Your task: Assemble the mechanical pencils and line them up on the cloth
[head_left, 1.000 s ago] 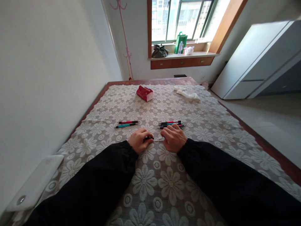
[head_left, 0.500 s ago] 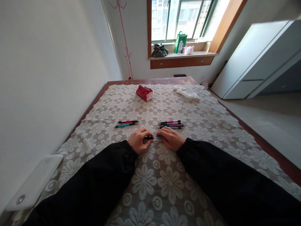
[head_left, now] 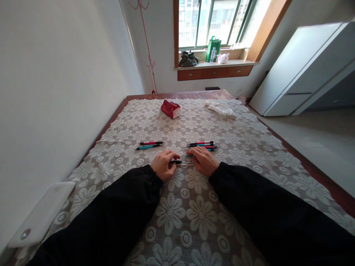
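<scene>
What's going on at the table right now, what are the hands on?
A person's left hand and right hand hold a pen between them, low over the lace tablecloth. Two pens lie to the left, and a cluster of pens lies just beyond the right hand. A red packet sits farther back.

Everything sits on my lace flower tablecloth [head_left: 199, 214]. Near its far edge there's a red tissue pack [head_left: 171, 109], and to the right of that a crumpled white cloth [head_left: 221, 109]. By the cloth's near left corner, right against the wall, lies a flat white pad [head_left: 41, 216]. Beyond the far end, a window sill [head_left: 216, 65] holds a dark bag [head_left: 188, 59], a green bag [head_left: 213, 48] and a white plastic bag [head_left: 223, 58]. A white cabinet [head_left: 302, 70] stands off to the right.
</scene>
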Demonstrator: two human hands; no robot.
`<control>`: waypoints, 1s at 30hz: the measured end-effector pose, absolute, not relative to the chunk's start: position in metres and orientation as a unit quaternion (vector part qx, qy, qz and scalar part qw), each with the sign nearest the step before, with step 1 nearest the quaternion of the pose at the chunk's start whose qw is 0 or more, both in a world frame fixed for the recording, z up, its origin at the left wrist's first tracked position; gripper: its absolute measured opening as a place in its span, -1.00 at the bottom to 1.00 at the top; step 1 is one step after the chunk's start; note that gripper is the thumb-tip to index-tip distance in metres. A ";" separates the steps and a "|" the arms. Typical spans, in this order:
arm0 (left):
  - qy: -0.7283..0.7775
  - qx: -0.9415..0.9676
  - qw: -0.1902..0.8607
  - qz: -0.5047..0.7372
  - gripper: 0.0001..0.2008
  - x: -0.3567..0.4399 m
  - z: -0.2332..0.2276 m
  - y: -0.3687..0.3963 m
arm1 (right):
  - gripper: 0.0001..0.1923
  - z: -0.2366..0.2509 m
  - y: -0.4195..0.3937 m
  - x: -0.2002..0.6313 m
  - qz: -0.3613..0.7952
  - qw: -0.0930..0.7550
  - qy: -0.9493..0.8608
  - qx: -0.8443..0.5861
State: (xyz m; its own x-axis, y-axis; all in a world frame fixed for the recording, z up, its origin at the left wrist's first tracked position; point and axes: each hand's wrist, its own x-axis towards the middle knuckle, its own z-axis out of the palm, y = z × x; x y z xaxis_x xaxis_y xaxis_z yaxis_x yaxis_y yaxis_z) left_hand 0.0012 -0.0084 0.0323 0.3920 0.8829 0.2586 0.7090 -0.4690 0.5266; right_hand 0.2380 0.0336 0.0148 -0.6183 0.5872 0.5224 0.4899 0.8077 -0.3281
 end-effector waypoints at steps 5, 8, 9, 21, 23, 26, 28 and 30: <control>0.476 0.831 0.157 0.243 -0.67 0.001 0.034 -0.009 | -0.82 0.022 0.028 0.238 0.037 0.285 -0.921 -0.263; 0.480 0.828 0.155 0.244 -0.69 0.001 0.033 -0.008 | -0.91 0.023 0.027 0.237 0.036 0.265 -0.928 -0.258; 0.481 0.827 0.155 0.246 -0.70 0.001 0.033 -0.008 | -0.92 0.023 0.027 0.237 0.037 0.262 -0.929 -0.258; 0.498 0.819 0.152 0.241 -0.78 0.001 0.033 -0.008 | -0.90 0.018 0.027 0.238 0.032 0.264 -0.931 -0.250; 0.504 0.816 0.151 0.239 -0.74 0.002 0.034 -0.008 | -0.84 0.019 0.027 0.238 0.030 0.261 -0.927 -0.266; 0.507 0.815 0.151 0.237 -0.74 0.002 0.035 -0.008 | -0.83 0.021 0.026 0.239 0.022 0.263 -0.923 -0.280; 0.504 0.817 0.149 0.237 -0.78 0.002 0.034 -0.008 | -0.89 0.022 0.026 0.238 0.016 0.268 -0.924 -0.272; 0.503 0.817 0.147 0.239 -0.80 0.002 0.033 -0.008 | -0.93 0.022 0.026 0.238 0.015 0.269 -0.927 -0.262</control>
